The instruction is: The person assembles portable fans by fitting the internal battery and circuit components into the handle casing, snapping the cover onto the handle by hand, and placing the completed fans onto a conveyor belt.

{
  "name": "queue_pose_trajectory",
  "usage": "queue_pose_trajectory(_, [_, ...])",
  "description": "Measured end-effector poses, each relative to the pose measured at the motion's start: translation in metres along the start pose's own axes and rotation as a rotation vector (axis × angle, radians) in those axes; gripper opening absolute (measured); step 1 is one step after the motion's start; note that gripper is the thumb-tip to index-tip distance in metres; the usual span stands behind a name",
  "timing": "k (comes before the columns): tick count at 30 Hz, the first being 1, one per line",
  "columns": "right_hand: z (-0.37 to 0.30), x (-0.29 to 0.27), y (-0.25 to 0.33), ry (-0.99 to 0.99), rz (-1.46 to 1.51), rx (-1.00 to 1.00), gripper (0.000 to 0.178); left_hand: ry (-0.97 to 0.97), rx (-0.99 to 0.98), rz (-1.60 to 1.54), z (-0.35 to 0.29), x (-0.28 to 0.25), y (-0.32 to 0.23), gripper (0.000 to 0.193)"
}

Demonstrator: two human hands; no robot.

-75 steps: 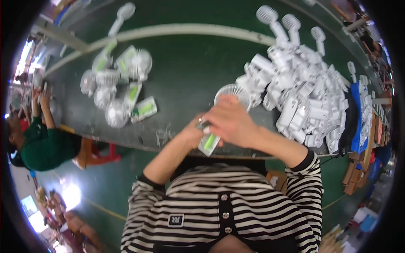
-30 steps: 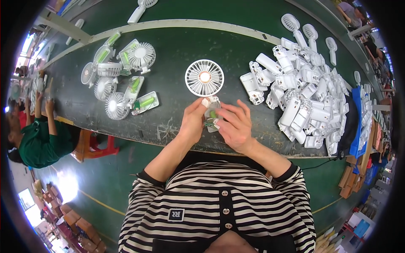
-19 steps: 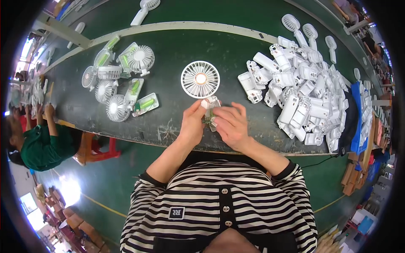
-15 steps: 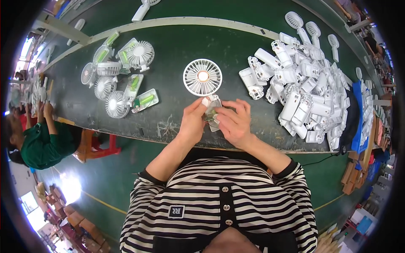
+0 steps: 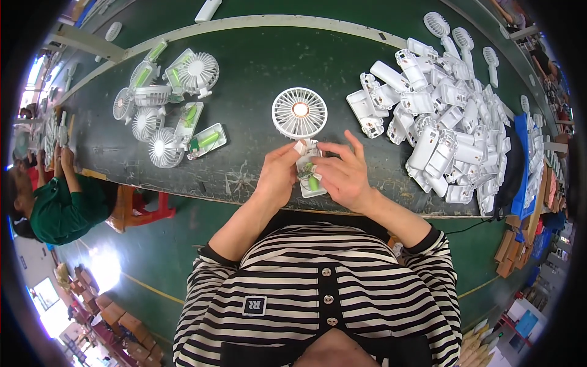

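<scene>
A white handheld fan (image 5: pixel 299 113) lies at the near edge of the table, round grille away from me, its opened handle toward me. My left hand (image 5: pixel 276 176) is closed on the left side of the handle, thumb and fingers near the neck, beside a small white piece (image 5: pixel 300 147). My right hand (image 5: pixel 346 178) pinches at the handle's inside from the right, its little finger side down and one finger raised. Inside the handle shell show a green battery (image 5: pixel 313 183) and a small circuit board partly hidden by my fingers.
Several fans with opened handles and green batteries (image 5: pixel 209 139) lie at the left. A large heap of white handle shells (image 5: pixel 452 116) fills the right, beside a blue bin (image 5: pixel 521 165). A pale rail (image 5: pixel 263 29) crosses the table's far side. A person in green (image 5: pixel 67 208) works at far left.
My right hand has shifted slightly and one finger has lifted higher. More of the green battery in the handle now shows. The whole view has shifted a little.
</scene>
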State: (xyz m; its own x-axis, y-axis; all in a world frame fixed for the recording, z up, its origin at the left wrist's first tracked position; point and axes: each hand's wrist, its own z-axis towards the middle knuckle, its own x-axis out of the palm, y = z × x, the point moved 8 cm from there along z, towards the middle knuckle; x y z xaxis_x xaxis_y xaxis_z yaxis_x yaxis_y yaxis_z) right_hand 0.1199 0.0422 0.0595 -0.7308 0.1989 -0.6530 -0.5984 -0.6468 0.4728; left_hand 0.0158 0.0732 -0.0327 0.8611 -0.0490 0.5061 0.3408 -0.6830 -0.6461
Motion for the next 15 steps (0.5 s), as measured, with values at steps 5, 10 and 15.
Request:
queue_pose_trajectory(5, [0.005, 0.002, -0.009, 0.066, 0.062, 0.087, 0.017, -0.038, -0.068, 0.021, -0.004, 0.003, 0.007, 0.031])
queue_pose_trajectory(10, [0.018, -0.004, -0.021, 0.052, 0.323, 0.260, 0.014, -0.045, -0.079, -0.057, -0.001, 0.001, 0.005, 0.031])
queue_pose_trajectory(15, [0.020, 0.000, -0.030, 0.159, 0.387, 0.310, 0.014, 0.013, -0.054, -0.148, -0.006, 0.007, -0.003, 0.031])
